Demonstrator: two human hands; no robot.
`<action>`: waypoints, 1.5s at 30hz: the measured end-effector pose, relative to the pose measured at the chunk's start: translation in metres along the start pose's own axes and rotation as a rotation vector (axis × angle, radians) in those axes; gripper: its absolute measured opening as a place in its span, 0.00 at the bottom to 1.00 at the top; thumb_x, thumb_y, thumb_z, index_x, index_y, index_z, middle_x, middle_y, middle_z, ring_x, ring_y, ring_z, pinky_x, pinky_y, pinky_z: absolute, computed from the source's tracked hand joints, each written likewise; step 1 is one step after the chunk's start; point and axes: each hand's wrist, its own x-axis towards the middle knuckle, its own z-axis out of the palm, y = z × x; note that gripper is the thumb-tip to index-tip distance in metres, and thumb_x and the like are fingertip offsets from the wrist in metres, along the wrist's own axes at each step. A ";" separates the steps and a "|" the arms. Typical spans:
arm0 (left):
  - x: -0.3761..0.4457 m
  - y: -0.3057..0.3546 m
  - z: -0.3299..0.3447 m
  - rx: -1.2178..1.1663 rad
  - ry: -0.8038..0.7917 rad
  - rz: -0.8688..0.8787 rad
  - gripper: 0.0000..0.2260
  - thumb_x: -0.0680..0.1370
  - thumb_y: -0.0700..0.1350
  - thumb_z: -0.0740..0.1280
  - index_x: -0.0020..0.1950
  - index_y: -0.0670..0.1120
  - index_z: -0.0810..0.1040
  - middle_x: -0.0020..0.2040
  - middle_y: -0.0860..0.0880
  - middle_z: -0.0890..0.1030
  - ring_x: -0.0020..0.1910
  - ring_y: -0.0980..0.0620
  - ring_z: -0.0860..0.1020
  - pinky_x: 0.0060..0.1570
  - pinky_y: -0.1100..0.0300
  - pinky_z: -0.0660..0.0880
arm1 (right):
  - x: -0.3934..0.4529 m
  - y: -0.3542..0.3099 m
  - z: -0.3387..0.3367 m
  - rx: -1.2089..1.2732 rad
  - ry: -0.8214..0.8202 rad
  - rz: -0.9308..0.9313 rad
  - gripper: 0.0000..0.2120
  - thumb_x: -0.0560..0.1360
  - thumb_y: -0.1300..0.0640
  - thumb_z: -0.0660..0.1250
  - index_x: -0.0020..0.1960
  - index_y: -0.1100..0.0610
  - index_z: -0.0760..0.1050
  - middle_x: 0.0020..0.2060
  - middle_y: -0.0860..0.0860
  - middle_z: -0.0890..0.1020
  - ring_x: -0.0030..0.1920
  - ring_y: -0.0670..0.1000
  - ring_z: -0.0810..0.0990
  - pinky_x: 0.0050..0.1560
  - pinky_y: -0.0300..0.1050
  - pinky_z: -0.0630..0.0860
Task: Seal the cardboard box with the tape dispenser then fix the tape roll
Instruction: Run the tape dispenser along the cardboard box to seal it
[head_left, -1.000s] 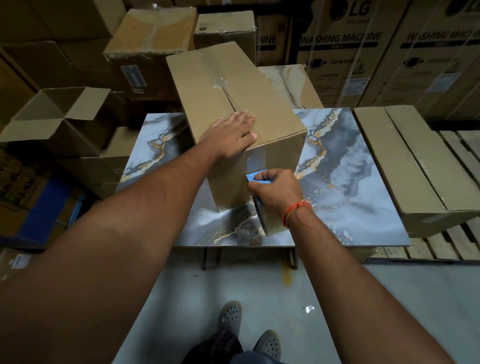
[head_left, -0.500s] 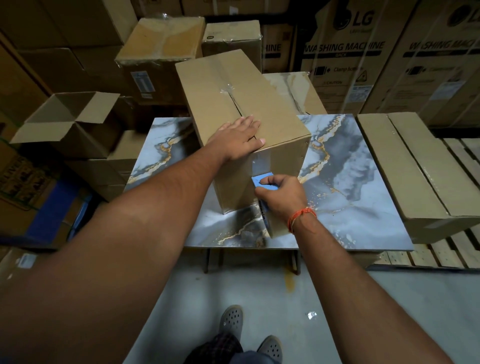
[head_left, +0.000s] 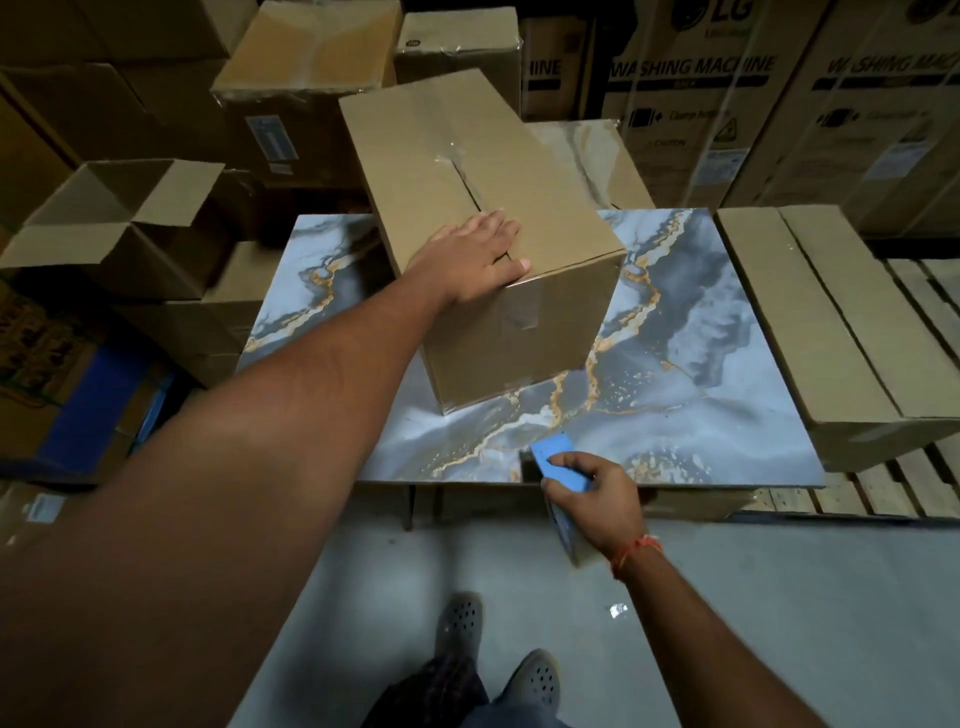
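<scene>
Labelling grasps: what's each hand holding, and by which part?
Right hand grips the tape dispenser around its blue body. Left hand holds nothing, resting flat on the cardboard box.

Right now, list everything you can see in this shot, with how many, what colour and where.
cardboard box: one, brown, on the marble table, clear tape along its top seam and down its near face
tape dispenser: one, blue, at the table's near edge
marble table: one, grey-blue with gold veins, centre
open box: one, brown, flaps up, far left
long flat cartons: two, brown, right of the table on a wooden pallet
washing machine cartons: several, brown, back right
stacked boxes: several, brown, back left
shoes: two, grey, on the floor
left hand: flat on the box top
right hand: fingers around the dispenser
</scene>
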 end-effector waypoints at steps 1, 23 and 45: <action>0.001 0.000 0.000 0.005 0.003 0.001 0.33 0.84 0.65 0.50 0.85 0.52 0.50 0.86 0.49 0.48 0.85 0.49 0.48 0.80 0.46 0.48 | 0.001 -0.001 0.001 0.031 0.017 -0.026 0.12 0.69 0.56 0.78 0.52 0.52 0.85 0.49 0.47 0.86 0.49 0.44 0.84 0.49 0.30 0.76; -0.050 0.006 0.066 1.209 0.244 0.534 0.43 0.83 0.64 0.48 0.81 0.33 0.37 0.84 0.36 0.41 0.84 0.40 0.43 0.81 0.45 0.41 | -0.016 -0.016 0.002 0.392 0.216 -0.277 0.13 0.71 0.62 0.77 0.55 0.55 0.84 0.53 0.47 0.86 0.51 0.31 0.82 0.49 0.26 0.75; -0.075 0.067 0.094 -0.311 0.230 0.048 0.15 0.82 0.49 0.64 0.65 0.48 0.82 0.65 0.49 0.83 0.61 0.50 0.82 0.63 0.56 0.74 | -0.003 -0.053 -0.032 0.445 0.277 -0.370 0.16 0.71 0.62 0.78 0.57 0.55 0.84 0.56 0.46 0.86 0.59 0.45 0.84 0.63 0.49 0.80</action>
